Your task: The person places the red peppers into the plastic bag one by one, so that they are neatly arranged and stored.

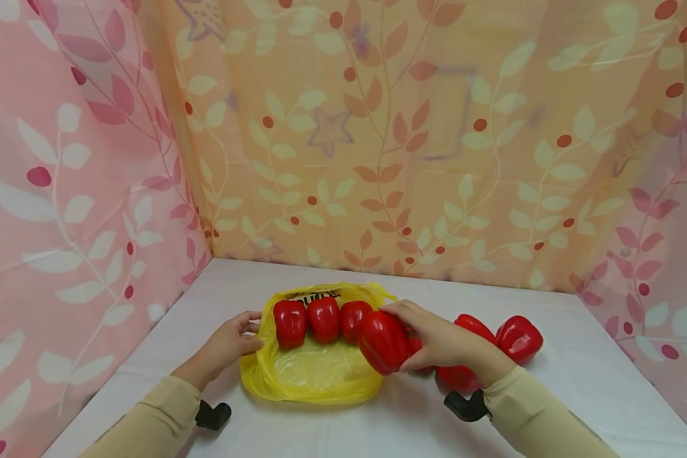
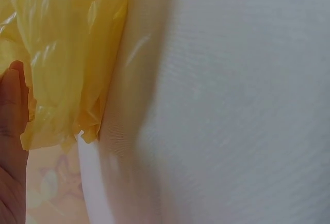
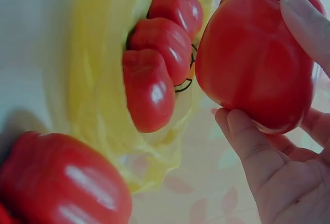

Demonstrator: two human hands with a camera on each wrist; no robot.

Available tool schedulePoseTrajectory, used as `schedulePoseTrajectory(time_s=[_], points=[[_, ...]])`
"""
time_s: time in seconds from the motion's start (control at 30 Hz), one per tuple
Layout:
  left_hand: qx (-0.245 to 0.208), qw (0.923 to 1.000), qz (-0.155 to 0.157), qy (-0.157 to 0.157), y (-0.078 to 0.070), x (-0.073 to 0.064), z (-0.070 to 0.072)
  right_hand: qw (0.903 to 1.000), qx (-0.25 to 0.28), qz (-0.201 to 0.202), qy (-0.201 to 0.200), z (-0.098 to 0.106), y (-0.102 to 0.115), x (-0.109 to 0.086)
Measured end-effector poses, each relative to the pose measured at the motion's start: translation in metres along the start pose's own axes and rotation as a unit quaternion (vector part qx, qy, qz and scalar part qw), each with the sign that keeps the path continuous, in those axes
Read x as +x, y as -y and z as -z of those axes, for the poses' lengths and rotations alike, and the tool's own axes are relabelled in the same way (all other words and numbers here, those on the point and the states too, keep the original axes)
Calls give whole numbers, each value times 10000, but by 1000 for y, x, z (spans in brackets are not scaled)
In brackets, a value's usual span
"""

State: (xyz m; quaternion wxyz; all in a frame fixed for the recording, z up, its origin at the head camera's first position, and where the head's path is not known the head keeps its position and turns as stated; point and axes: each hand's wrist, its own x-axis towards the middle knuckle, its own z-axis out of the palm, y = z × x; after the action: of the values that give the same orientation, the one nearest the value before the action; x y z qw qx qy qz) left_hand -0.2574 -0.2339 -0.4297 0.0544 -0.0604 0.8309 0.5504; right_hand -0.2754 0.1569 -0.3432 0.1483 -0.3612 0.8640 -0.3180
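In the head view my right hand (image 1: 437,337) grips a red bell pepper (image 1: 383,342), thumb and fingers on opposite sides. The pepper is held up over the right side of a yellow plastic bag (image 1: 306,372). Inside the bag's open mouth three red bell peppers stand in a row, the leftmost pepper (image 1: 290,324) nearest my left hand. My left hand (image 1: 229,343) is at the bag's left edge, thumb and fingers apart. In the left wrist view, its fingers (image 2: 13,95) lie right against the yellow plastic.
Right of the bag, partly behind my right hand and wrist, several more red peppers lie on the white tabletop, the far-right pepper (image 1: 519,339) among them. Floral curtains (image 1: 378,159) enclose the table at the back and sides. A black wrist mount (image 1: 213,415) juts from the left sleeve.
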Motion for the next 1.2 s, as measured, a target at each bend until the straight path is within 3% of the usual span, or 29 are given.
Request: schedulePoseTrajectory(time_s=[0.3,0.73,1.2], points=[[31,10000,0,-18,2,1,-1,9991,84,384,130,-1,4,24],[95,9999,17,-66,2,2,-2,9983,243,470,243,-9,16,57],[63,10000,-18,-33,-1,-2,-2,9979,-436,354,326,-19,30,86]])
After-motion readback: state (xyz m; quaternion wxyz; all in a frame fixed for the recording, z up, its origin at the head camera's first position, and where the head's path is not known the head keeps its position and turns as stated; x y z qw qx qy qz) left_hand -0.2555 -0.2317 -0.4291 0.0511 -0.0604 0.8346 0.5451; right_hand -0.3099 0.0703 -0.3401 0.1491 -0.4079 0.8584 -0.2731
